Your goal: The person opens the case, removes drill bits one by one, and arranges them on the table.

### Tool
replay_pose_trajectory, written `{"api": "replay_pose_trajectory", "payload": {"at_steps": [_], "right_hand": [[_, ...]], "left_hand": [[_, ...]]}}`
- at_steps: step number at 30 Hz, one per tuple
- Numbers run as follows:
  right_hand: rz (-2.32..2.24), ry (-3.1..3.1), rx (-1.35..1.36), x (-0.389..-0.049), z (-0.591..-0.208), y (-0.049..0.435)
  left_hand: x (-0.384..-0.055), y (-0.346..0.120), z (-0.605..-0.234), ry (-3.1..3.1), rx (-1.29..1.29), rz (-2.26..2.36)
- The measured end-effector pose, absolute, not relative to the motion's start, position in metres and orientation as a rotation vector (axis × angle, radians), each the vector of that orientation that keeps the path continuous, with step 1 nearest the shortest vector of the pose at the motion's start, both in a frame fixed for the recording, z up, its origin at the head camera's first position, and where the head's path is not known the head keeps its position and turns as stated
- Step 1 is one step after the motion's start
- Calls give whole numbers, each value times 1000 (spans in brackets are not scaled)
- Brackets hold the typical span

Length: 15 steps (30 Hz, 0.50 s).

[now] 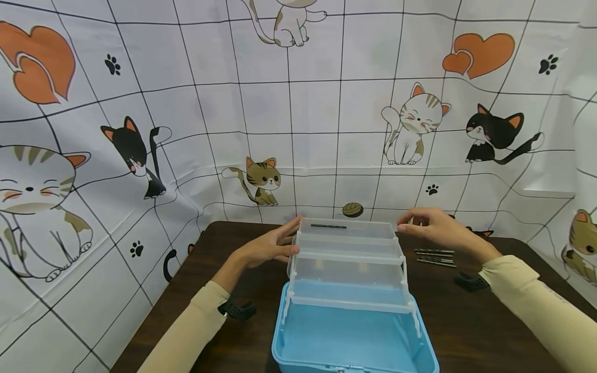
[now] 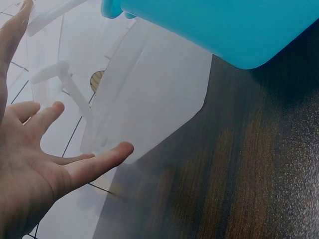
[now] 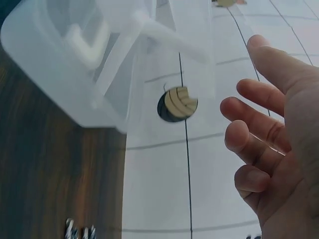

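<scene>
A blue storage box (image 1: 345, 339) stands on the table with its clear plastic trays (image 1: 350, 272) unfolded toward the back. One dark drill bit (image 1: 328, 226) lies in the top tray. My left hand (image 1: 268, 246) is at the left side of the trays, fingers spread and nothing gripped; whether a fingertip touches the plastic I cannot tell. Just off the trays' upper right corner hovers my right hand (image 1: 436, 228), its fingers loosely bent and holding nothing in the right wrist view. Several silvery drill bits (image 1: 435, 257) lie on the table below it.
The dark wooden table (image 1: 466, 321) extends on both sides of the box. Behind it hangs a white sheet (image 1: 317, 109) with grid lines and printed cats. Both wrists wear black straps.
</scene>
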State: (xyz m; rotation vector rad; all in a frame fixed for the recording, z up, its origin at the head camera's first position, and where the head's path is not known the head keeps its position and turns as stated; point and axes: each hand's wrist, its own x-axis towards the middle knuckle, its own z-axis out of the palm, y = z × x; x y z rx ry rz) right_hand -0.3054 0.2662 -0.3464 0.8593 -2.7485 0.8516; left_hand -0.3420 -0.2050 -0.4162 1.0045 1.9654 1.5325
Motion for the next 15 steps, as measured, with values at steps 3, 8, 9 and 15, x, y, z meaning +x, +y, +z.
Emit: {"api": "replay_pose_trajectory", "payload": {"at_steps": [3, 8, 9, 15], "right_hand": [[869, -2763, 885, -308, -342, 253], [850, -2757, 954, -312, -331, 231], [837, -2760, 969, -313, -328, 227], [808, -2793, 1073, -318, -318, 200]], "left_hand": [[-342, -205, -415, 1981, 994, 1522], [-343, -203, -414, 1980, 998, 1519], [-344, -202, -414, 1974, 1000, 1519], [-345, -203, -418, 1960, 1010, 1527]]}}
